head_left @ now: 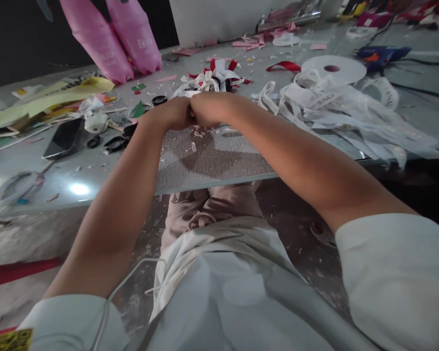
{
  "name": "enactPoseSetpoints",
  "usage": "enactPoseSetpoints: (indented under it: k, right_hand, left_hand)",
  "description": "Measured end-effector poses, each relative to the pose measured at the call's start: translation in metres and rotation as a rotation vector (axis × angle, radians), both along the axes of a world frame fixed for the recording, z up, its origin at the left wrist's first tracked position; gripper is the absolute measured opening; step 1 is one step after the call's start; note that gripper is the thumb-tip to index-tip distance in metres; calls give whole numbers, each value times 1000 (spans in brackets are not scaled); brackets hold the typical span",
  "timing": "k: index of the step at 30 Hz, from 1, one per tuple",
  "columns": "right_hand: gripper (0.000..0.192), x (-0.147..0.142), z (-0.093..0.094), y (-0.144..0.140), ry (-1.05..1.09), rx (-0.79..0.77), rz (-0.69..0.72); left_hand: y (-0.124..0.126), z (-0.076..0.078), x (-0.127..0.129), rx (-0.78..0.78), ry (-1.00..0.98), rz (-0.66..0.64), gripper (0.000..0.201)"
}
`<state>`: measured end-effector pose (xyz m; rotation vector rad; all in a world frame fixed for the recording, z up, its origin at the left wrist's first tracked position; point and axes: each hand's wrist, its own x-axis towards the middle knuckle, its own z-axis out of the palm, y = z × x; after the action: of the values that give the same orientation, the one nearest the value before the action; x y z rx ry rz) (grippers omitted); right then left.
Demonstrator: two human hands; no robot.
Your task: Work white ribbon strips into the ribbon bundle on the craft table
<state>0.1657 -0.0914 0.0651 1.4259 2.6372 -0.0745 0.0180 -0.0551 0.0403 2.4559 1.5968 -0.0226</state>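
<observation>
Working: we press our left hand (171, 114) and right hand (210, 108) knuckle to knuckle above the grey woven mat (208, 158).
Fingers: curled shut on both; what they grip we cannot tell.
Done: a heap of looped white-and-red ribbon bows (214, 78) lies just beyond our hands.
Left: loose white printed ribbon (351, 117) sprawls uncut beside its flat spool (332, 68).
Materials: glossy tabletop (76, 165), littered with paper scraps; black phone (64, 139); blue glue gun (382, 52).
</observation>
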Motion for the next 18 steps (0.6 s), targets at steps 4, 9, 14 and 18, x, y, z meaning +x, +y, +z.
enactPoseSetpoints:
  k: [4, 9, 14, 18]
  right_hand:
    - [27, 0, -3, 6, 45, -5, 5]
    - [27, 0, -6, 11, 40, -6, 34]
    - [33, -1, -3, 6, 30, 3, 39]
    - [28, -1, -1, 2, 26, -20, 34]
  left_hand:
    - [-1, 1, 0, 29, 11, -27, 80]
    - [-5, 5, 2, 52, 54, -26, 76]
    - [-16, 10, 5, 73, 75, -6, 86]
    - [-21, 12, 6, 77, 113, 34, 80]
